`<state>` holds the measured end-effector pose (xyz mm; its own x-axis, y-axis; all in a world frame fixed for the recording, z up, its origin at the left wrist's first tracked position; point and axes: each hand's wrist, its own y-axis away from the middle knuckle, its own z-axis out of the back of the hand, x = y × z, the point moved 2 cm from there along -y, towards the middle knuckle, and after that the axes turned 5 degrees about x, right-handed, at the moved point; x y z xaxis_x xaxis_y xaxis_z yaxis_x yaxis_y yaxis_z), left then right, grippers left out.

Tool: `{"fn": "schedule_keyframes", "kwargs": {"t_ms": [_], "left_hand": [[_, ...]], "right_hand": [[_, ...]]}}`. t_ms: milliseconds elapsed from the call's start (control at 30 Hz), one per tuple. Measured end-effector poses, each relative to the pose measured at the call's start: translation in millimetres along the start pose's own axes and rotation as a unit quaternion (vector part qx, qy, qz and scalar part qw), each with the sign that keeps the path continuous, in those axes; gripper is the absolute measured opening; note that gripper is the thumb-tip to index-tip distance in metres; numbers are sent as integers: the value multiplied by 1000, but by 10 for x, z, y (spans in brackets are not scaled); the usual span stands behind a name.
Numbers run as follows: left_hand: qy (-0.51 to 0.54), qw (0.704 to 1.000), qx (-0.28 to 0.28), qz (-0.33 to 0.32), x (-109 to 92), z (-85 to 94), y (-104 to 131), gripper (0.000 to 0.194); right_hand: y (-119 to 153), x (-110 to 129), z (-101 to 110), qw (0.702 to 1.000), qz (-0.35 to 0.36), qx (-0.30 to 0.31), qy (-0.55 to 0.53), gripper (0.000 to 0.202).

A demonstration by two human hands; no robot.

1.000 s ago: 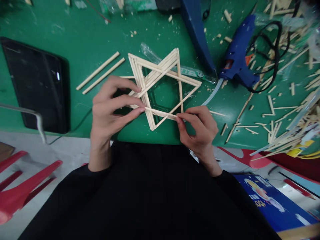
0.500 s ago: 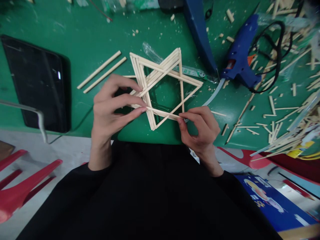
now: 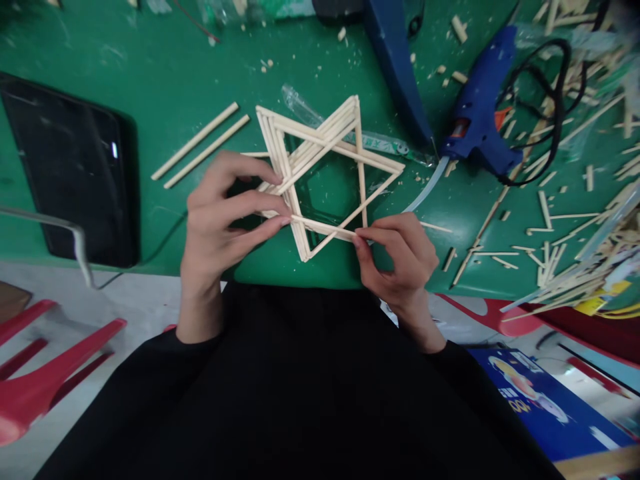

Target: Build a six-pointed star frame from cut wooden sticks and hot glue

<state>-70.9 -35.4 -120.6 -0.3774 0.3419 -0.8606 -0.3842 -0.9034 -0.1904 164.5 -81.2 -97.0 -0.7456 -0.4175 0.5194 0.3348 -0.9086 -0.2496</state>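
A six-pointed star frame of pale wooden sticks (image 3: 325, 143) lies over the green table in front of me, several sticks stacked along some of its sides. My left hand (image 3: 233, 210) is closed at its left side, thumb and fingers gripping the sticks near the lower left crossing. With thumb and forefinger my right hand (image 3: 397, 257) pinches the lower right point of the frame, where the near side ends. My fingers hide the left and lower right tips. Two loose wooden sticks (image 3: 206, 150) lie side by side to the left of the star.
A blue glue gun (image 3: 477, 127) with a black cord lies at the right, a clear glue stick (image 3: 430, 183) protruding from it. Near it rests a blue tool handle (image 3: 397, 73). Stick offcuts (image 3: 550, 263) litter the right side. A black device (image 3: 75, 173) sits at the left.
Hardly anything differs. Both hands keep their grip on the star frame, and the view has shifted very slightly.
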Motion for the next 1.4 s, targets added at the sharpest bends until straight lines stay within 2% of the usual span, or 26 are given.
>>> {"fn": "schedule_keyframes", "kwargs": {"t_ms": [233, 600, 833, 1033, 1267, 1400], "left_hand": [[-1, 1000, 2, 19, 6, 5, 23, 30], [-2, 1000, 8, -6, 9, 9, 15, 35], [-1, 997, -12, -72, 96, -7, 15, 23], [-18, 999, 5, -26, 53, -4, 33, 22], [-14, 999, -2, -29, 57, -2, 27, 18], [-27, 999, 1, -19, 39, 2, 33, 17]], "right_hand": [[3, -1, -4, 1000, 3, 1, 10, 12], [-5, 6, -8, 1000, 16, -4, 4, 14], [35, -6, -17, 1000, 10, -9, 16, 14], [44, -5, -18, 999, 22, -16, 20, 11], [43, -3, -39, 999, 31, -29, 23, 13], [35, 7, -30, 999, 24, -17, 33, 10]]}}
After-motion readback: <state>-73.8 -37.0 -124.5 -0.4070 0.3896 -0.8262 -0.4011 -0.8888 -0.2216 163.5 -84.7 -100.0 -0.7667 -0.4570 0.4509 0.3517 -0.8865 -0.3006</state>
